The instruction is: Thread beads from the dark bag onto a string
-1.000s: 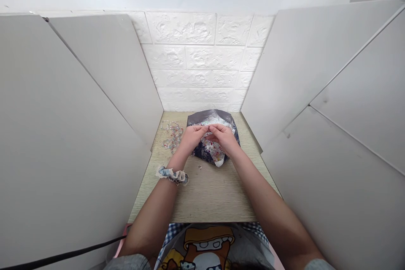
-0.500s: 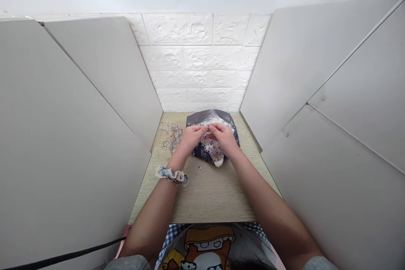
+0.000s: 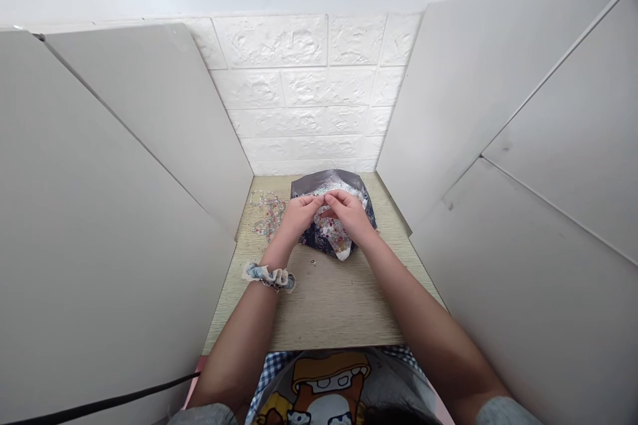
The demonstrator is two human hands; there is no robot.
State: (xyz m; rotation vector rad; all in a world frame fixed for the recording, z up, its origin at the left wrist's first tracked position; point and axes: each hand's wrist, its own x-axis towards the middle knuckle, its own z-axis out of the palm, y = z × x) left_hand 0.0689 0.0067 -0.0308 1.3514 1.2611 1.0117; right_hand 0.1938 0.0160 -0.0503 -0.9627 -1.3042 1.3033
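My left hand (image 3: 300, 214) and my right hand (image 3: 347, 211) meet fingertip to fingertip, both closed in a pinch. Whatever lies between the fingers is too small to make out. Below and behind them is a dark bag (image 3: 319, 184) with a silvery lining, its mouth spread wide. Many small red, white and clear beads (image 3: 335, 234) show in the bag, partly covered by my right hand. Left of my left hand lie strands of colourful beads (image 3: 269, 216) on the table. A scrunchie (image 3: 269, 276) and a chain circle my left wrist.
The narrow wooden table (image 3: 343, 305) runs between a left white panel (image 3: 124, 139) and a right white panel (image 3: 448, 99). A white brick-pattern wall (image 3: 304, 89) closes the back. One tiny piece (image 3: 314, 262) lies in front of the bag. A black cable (image 3: 109, 400) crosses at lower left.
The camera view has shifted slightly. Both hands keep their fingertips together over the bag, with hardly any visible movement; the bag and bead strands stay in place.
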